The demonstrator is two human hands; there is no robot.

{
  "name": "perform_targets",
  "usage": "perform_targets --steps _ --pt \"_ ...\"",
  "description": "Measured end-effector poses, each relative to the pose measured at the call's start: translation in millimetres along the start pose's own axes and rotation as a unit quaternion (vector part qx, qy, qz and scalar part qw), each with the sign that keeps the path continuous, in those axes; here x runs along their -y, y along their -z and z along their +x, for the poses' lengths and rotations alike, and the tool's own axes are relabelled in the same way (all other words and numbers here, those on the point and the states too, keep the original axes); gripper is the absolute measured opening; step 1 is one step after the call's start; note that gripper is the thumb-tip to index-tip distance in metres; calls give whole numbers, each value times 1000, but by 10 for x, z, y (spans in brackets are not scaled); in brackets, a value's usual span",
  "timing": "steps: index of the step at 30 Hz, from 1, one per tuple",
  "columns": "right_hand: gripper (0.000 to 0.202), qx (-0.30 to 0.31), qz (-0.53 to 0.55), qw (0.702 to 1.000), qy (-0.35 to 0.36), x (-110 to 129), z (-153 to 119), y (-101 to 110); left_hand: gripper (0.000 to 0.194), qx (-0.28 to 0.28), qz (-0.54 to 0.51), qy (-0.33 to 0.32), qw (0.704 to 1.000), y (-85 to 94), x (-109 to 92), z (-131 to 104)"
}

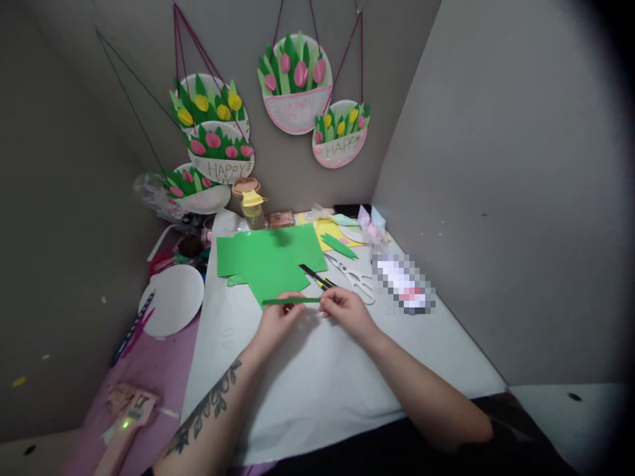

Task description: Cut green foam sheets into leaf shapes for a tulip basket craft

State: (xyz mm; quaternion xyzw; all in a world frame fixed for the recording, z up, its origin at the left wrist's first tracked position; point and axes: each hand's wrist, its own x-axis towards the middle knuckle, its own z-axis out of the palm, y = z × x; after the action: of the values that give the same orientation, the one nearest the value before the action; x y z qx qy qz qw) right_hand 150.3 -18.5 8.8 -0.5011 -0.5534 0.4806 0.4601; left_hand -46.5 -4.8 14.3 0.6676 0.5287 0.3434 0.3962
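Note:
Between my hands, above the white table covering, is a narrow strip of green paper [290, 301], held level and seen nearly edge-on. The fingers of my left hand [282, 317] are closed on its left and middle part. My right hand [342, 309] pinches its right end between thumb and fingers. Just beyond lie large green paper sheets [278, 258], partly overlapping. A black and yellow craft knife [317, 276] rests by their right edge. White-handled scissors [353, 277] lie open right of it. Cut green paper leaves [339, 246] sit behind the scissors.
Paper-plate baskets with paper tulips [295, 82] hang on the back wall. A lidded jar [253, 210] and small packets stand at the table's back. At left are a white paper plate [173, 301] and a pink glue gun [129, 420]. A blurred-out object [404, 284] lies right.

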Motion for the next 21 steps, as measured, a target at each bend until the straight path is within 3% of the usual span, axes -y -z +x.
perform_targets --steps 2,4,9,15,17,21 --pt "17 28 -55 997 46 -4 -44 -76 24 25 -43 -26 998 -127 -63 -66" --pt "15 46 -117 988 87 -10 -78 -110 23 11 -75 -21 997 -175 -102 -98" --pt "14 65 -178 973 130 -12 -84 -56 27 -13 -117 16 993 -106 -99 -64" --pt "15 59 -197 965 161 30 -72 6 28 -16 -100 -10 995 -93 -125 -90" --pt "16 37 -213 962 167 26 -47 73 28 -29 -96 -8 995 -80 -128 -95" --pt "21 -110 -323 933 114 -74 87 388 30 -78 -114 12 990 -29 -83 -64"
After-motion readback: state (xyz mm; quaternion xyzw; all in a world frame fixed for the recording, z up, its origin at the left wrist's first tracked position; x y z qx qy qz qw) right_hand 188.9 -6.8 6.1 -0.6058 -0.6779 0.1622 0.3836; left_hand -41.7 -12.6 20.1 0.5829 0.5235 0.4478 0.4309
